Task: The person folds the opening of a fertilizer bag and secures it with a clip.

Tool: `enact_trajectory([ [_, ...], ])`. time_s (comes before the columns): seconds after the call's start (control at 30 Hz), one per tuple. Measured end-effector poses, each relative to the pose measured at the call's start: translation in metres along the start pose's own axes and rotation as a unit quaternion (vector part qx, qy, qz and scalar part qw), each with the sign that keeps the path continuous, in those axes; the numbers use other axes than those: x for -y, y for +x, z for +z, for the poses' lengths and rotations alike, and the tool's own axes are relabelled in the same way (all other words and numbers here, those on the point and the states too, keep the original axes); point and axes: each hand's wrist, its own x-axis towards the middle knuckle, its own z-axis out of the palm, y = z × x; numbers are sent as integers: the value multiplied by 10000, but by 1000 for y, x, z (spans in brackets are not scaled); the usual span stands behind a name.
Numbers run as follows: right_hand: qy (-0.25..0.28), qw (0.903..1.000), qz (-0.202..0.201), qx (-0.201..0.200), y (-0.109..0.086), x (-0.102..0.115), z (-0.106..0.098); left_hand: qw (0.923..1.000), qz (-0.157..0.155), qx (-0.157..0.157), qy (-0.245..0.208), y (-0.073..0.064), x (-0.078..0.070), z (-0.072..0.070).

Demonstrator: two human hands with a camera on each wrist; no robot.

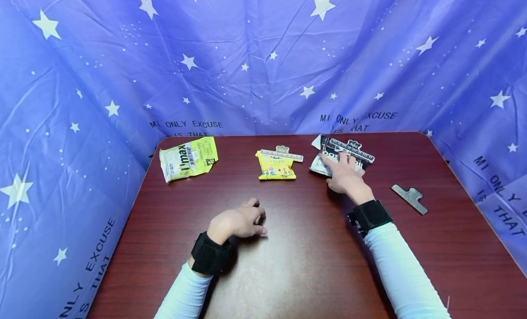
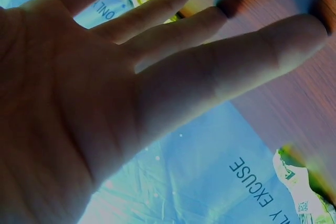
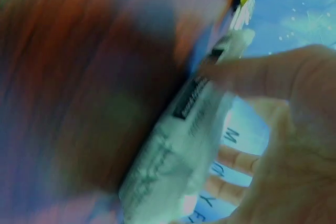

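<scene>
My right hand (image 1: 346, 175) reaches over a black-and-silver snack bag (image 1: 320, 165) at the back right of the table, its fingers spread and touching the bag. A ruler-shaped clip (image 1: 364, 153) sits across the bag's top. In the right wrist view the thumb lies against the bag's pale side (image 3: 173, 156), and other fingers show beyond it. My left hand (image 1: 236, 220) hovers low over or rests on the table's middle, fingers loosely bent, holding nothing. Ahead of it lies a small yellow bag (image 1: 276, 169) with another ruler-shaped clip (image 1: 284, 154) on its top.
A green-and-white bag (image 1: 189, 159) without a clip lies at the back left. A loose grey clip (image 1: 409, 198) lies on the right side of the brown table (image 1: 313, 264). A blue curtain with stars (image 1: 255, 90) hangs behind and at both sides.
</scene>
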Motion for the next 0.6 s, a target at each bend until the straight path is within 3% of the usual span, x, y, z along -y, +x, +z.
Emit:
enact_trajectory([
  [0.13,-82,9999,-82,-13,0,4,4,10000,31,1,50,0,-2,0],
  [0.33,-207,9970,-679,-300,-6,-1,7,10000,-3,18,68,0,-3,0],
  [0.47,-85,9941,-1059,-239,-15,-2,6,9999,-24,33,106,0,-3,1],
  [0.6,9,9926,-1193,-217,-21,-1,8,9998,-79,67,152,0,-4,1],
])
